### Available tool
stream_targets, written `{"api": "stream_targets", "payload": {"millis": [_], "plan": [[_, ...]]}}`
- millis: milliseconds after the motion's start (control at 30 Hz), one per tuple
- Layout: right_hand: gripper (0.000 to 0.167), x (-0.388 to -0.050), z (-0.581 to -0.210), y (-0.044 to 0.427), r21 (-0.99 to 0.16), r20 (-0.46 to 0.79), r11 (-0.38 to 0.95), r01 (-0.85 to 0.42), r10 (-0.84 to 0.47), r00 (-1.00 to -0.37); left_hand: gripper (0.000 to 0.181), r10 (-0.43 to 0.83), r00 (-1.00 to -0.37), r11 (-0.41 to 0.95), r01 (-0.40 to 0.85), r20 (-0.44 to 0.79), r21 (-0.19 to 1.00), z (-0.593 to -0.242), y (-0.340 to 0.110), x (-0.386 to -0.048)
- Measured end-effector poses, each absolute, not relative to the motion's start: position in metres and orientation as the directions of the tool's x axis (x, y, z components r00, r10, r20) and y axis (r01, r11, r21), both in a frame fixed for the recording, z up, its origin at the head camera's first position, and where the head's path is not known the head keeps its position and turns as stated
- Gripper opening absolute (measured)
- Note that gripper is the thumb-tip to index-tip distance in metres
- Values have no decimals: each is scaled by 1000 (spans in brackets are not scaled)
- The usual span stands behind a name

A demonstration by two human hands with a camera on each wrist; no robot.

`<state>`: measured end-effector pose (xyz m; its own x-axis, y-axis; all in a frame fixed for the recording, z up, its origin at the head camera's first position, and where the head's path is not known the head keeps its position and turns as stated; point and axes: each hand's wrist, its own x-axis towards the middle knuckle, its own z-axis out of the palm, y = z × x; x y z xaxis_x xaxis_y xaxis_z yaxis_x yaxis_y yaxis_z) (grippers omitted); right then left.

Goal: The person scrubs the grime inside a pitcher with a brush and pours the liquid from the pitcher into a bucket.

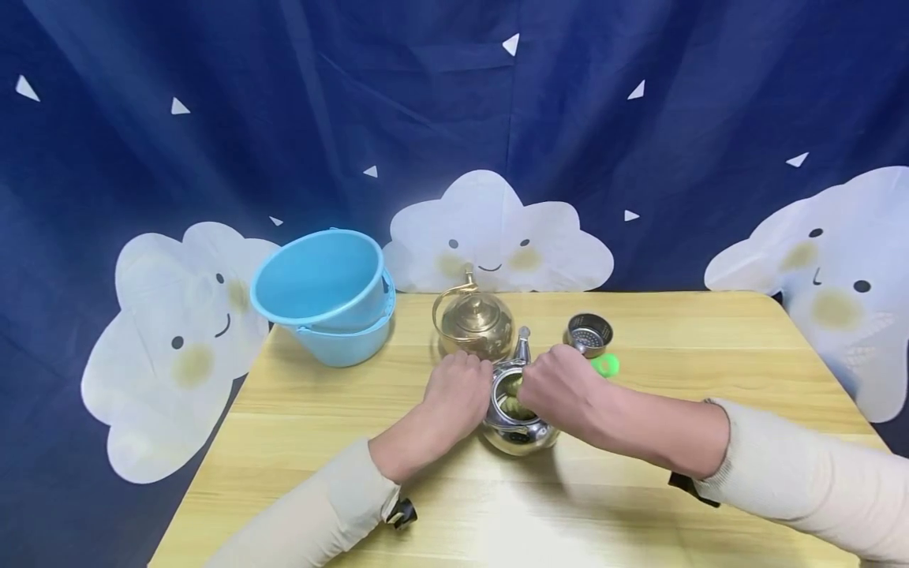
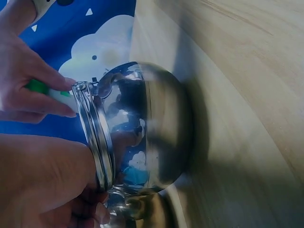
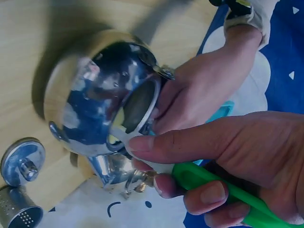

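The silver teapot (image 1: 520, 436) stands on the table with its round mouth uncovered; something yellow-green shows inside. My left hand (image 1: 461, 388) grips it at the rim and handle, and in the left wrist view the curled fingers of the left hand (image 2: 52, 175) lie against the rim. My right hand (image 1: 564, 390) is above the mouth. The right wrist view shows my right hand (image 3: 237, 156) holding a tool by its green handle (image 3: 209, 183), thumb along the pale shaft, which enters the teapot mouth (image 3: 142, 104). The tool's tip is hidden.
Behind the silver teapot stands a gold teapot (image 1: 477, 319). Stacked light-blue buckets (image 1: 344, 343) are at the back left of the wooden table (image 1: 298, 418). A metal strainer (image 1: 588, 335) is at the back right, with a metal lid (image 3: 23, 161) beside it.
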<state>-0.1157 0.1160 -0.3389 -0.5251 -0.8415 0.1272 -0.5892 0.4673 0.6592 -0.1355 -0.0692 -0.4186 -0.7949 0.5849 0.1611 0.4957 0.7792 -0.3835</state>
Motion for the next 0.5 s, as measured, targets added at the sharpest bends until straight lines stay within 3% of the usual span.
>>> {"api": "stream_targets", "payload": {"millis": [267,500], "plan": [[21,-137,-312,108,392,-318,549,-738,-672,-669,14,584,-796,782,499,157,-373,-418,-70,-135],[18,-156,-305,111,82,-564,693,-716,-560,-606,14,588,-791,781,502,167,-373,-419,-70,-134]]}}
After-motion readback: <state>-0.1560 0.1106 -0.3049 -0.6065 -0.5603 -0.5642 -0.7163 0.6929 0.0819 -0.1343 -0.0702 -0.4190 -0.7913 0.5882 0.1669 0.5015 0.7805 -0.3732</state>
